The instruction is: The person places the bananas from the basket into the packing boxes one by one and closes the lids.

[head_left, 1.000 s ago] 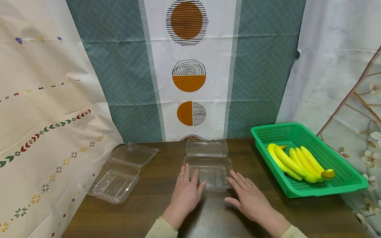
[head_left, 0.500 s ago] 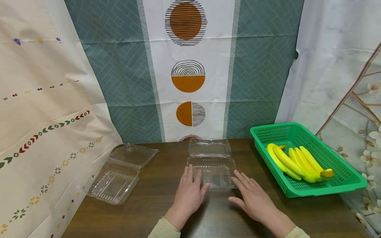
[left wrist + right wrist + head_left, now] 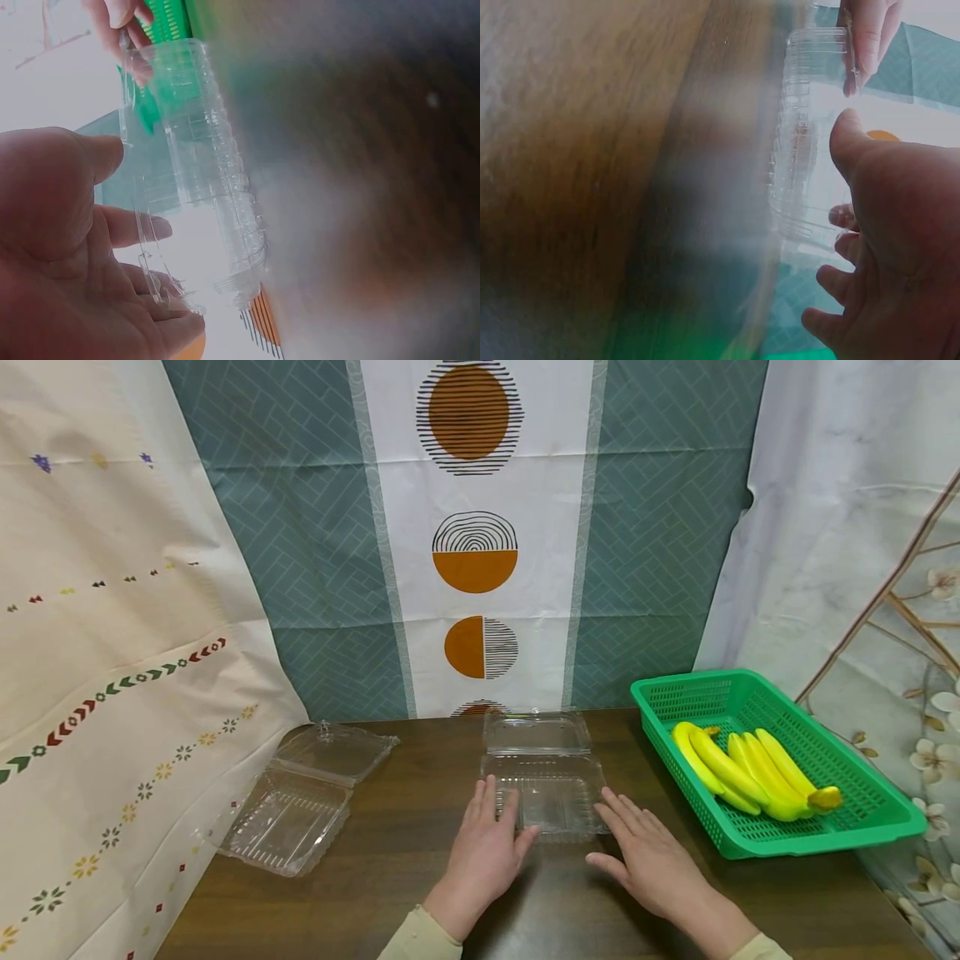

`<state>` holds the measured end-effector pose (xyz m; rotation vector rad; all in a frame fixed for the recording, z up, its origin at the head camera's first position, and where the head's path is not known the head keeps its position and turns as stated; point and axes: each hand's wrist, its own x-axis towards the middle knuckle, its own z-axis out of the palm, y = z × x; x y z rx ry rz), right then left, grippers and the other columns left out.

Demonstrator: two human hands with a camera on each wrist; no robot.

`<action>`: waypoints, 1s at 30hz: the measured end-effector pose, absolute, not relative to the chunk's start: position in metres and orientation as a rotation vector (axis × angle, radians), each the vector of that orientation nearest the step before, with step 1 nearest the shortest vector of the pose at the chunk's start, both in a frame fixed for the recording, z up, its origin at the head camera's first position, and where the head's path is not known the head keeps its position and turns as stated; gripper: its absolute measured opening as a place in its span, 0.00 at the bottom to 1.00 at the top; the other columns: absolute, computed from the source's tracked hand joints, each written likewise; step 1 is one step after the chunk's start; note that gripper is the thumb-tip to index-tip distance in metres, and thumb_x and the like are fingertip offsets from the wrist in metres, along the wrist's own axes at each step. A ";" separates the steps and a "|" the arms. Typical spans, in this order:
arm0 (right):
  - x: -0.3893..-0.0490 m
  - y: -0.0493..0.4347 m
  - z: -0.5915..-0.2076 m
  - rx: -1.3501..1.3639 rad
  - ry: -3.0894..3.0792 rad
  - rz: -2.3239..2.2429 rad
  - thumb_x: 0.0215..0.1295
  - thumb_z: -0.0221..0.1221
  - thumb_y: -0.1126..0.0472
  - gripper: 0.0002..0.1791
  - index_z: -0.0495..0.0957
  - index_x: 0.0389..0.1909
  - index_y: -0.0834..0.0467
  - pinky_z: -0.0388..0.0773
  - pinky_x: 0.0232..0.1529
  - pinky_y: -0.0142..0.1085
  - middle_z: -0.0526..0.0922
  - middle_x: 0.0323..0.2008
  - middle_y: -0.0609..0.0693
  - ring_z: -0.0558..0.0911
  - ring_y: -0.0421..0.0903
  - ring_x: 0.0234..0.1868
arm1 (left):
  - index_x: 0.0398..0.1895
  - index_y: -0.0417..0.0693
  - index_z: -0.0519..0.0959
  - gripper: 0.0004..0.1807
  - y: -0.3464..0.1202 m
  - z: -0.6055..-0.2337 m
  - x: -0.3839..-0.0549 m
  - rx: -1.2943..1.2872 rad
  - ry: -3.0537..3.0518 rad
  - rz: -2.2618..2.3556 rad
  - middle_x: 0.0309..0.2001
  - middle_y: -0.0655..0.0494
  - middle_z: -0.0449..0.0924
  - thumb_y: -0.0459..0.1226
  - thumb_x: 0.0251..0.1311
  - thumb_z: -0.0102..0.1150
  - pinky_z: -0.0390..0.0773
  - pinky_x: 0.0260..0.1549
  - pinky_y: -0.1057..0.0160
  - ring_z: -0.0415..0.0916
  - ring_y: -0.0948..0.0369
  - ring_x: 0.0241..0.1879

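Observation:
A clear plastic clamshell container (image 3: 551, 806) lies on the table with its lid (image 3: 538, 732) folded back toward the curtain. At its left side is my left hand (image 3: 483, 860), fingers extended along the rim and thumb apart. My right hand (image 3: 652, 864) is at the opposite side, its straight fingertips right at the right rim. Seen from the left wrist, the fingers (image 3: 124, 225) reach along the container's wall (image 3: 202, 187) without curling round it. The right wrist view has the right thumb (image 3: 847, 142) close to the near rim.
A second clear clamshell (image 3: 288, 818), also with its lid back, sits at the left by the cream cloth (image 3: 150, 693). On the right stands a green basket (image 3: 862, 835) with yellow bananas (image 3: 780, 777) inside. A patterned curtain (image 3: 480, 602) hangs behind the wooden table (image 3: 405, 810).
Both hands and the middle container have shifted a little to the right together. The other container and the basket stay in place.

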<state>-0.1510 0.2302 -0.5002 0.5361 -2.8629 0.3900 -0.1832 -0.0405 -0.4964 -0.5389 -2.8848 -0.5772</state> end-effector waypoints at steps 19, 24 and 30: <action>-0.150 0.239 -0.497 0.488 -2.886 0.413 0.77 0.67 0.39 0.42 0.73 0.78 0.65 0.66 0.76 0.66 0.66 0.83 0.63 0.67 0.67 0.81 | 0.80 0.41 0.74 0.35 -0.033 -0.497 -0.181 -0.598 -2.851 -0.534 0.84 0.28 0.57 0.56 0.83 0.58 0.65 0.78 0.39 0.53 0.35 0.84; -0.150 0.241 -0.497 0.481 -2.884 0.401 0.77 0.67 0.39 0.42 0.74 0.78 0.65 0.67 0.76 0.66 0.66 0.83 0.63 0.67 0.67 0.81 | 0.78 0.40 0.76 0.34 -0.031 -0.496 -0.181 -0.614 -2.831 -0.537 0.83 0.27 0.58 0.54 0.82 0.60 0.66 0.77 0.39 0.55 0.34 0.83; -0.150 0.243 -0.497 0.470 -2.888 0.408 0.76 0.68 0.39 0.43 0.73 0.78 0.65 0.66 0.76 0.67 0.66 0.83 0.63 0.67 0.67 0.81 | 0.79 0.42 0.75 0.34 -0.030 -0.497 -0.182 -0.625 -2.841 -0.505 0.83 0.28 0.58 0.56 0.83 0.58 0.65 0.78 0.40 0.54 0.35 0.84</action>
